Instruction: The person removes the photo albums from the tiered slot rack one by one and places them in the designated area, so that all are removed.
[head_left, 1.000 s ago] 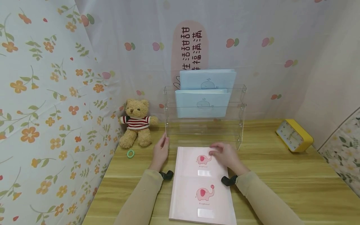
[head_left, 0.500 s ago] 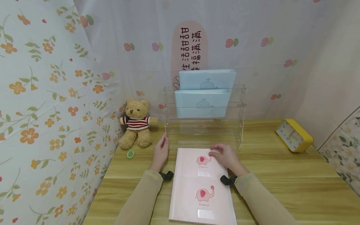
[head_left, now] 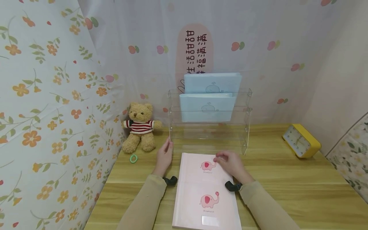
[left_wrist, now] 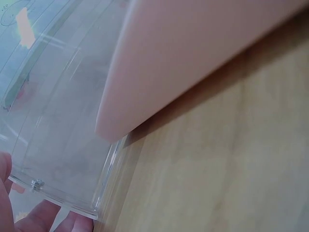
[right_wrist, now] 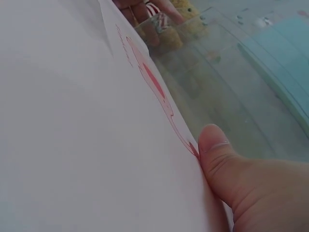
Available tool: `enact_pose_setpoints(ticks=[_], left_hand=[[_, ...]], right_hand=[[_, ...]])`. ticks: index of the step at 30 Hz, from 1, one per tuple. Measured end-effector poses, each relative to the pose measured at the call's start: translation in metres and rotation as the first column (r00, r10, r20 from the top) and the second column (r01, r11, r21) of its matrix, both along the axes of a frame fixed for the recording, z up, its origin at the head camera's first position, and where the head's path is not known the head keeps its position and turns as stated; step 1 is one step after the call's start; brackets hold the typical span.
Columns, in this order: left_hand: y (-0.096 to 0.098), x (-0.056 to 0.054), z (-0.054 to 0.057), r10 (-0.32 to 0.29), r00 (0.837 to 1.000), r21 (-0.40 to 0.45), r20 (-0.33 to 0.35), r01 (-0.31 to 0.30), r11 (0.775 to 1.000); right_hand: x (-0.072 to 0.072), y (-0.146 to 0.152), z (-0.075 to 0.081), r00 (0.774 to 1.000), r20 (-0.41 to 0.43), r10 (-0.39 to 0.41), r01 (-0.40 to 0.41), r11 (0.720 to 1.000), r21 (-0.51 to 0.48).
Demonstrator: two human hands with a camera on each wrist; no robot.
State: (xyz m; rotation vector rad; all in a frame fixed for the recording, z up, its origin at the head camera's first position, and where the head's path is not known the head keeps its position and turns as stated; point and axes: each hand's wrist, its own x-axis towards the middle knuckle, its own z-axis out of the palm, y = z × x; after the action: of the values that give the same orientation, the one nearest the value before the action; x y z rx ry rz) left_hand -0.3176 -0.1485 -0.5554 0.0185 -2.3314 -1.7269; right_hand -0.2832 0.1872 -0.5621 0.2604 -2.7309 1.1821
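Note:
A clear acrylic rack [head_left: 210, 132] stands on the wooden table. My left hand [head_left: 164, 158] grips its left side panel near the bottom; in the left wrist view the thumb [left_wrist: 5, 166] is on one side and fingers [left_wrist: 41, 215] show behind the panel. A pink folder [head_left: 191, 191], printed with two elephants, lies lengthwise between my forearms, close in front of the rack. My right hand [head_left: 231, 163] holds its upper right edge. In the right wrist view the thumb [right_wrist: 215, 145] presses along that edge, while the other fingers are hidden.
Two light blue whale-print folders [head_left: 208, 107] stand in the rack's upper tiers. A teddy bear [head_left: 140, 126] in a striped top sits left of the rack, with a green ring [head_left: 133, 158] before it. A yellow clock [head_left: 302, 140] stands at the right.
The head view has shifted slightly, with the scene a little lower in it. A bright patch below the upper elephant has faded. Both hands keep their hold.

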Motion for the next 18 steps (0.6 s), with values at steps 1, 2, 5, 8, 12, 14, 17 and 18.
enact_pose_setpoints(ticks=[1,2,5,8,12,14,17,18], left_hand=[[0.0001,-0.0003,-0.0002,-0.001,1.000,0.001,-0.001,0.001,1.000],[0.0003,-0.0007,-0.0006,-0.002,1.000,0.002,-0.003,0.002,1.000],[-0.0001,-0.0014,-0.0018,-0.002,1.000,0.005,-0.005,0.002,1.000],[-0.0006,-0.0023,-0.0028,-0.005,1.000,0.011,-0.007,0.005,1.000],[-0.0007,-0.0016,-0.0007,-0.003,1.000,0.006,-0.008,0.003,1.000],[-0.0004,-0.0006,0.0008,0.001,1.000,0.000,-0.003,-0.001,1.000],[-0.0002,0.0011,0.0014,0.001,1.000,-0.007,0.005,-0.001,1.000],[-0.0003,0.0013,0.0008,-0.002,1.000,-0.007,0.005,0.002,1.000]], right_hand=[[0.0004,0.0001,-0.0005,1.000,-0.002,-0.003,0.003,1.000,0.000],[0.0008,0.0001,-0.0009,1.000,-0.003,-0.005,0.005,1.000,0.000],[0.0016,-0.0003,-0.0016,1.000,-0.016,-0.006,0.006,1.000,0.014],[0.0018,-0.0009,-0.0020,0.999,-0.041,-0.006,0.007,0.999,0.032],[0.0013,-0.0014,-0.0019,0.997,-0.075,-0.004,0.007,0.999,0.040],[0.0016,-0.0011,-0.0021,0.996,-0.086,-0.008,0.012,0.999,0.044],[0.0033,-0.0007,-0.0010,0.997,-0.078,-0.030,0.033,0.998,0.045],[0.0042,-0.0008,0.0008,0.997,-0.070,-0.037,0.040,0.998,0.043]])
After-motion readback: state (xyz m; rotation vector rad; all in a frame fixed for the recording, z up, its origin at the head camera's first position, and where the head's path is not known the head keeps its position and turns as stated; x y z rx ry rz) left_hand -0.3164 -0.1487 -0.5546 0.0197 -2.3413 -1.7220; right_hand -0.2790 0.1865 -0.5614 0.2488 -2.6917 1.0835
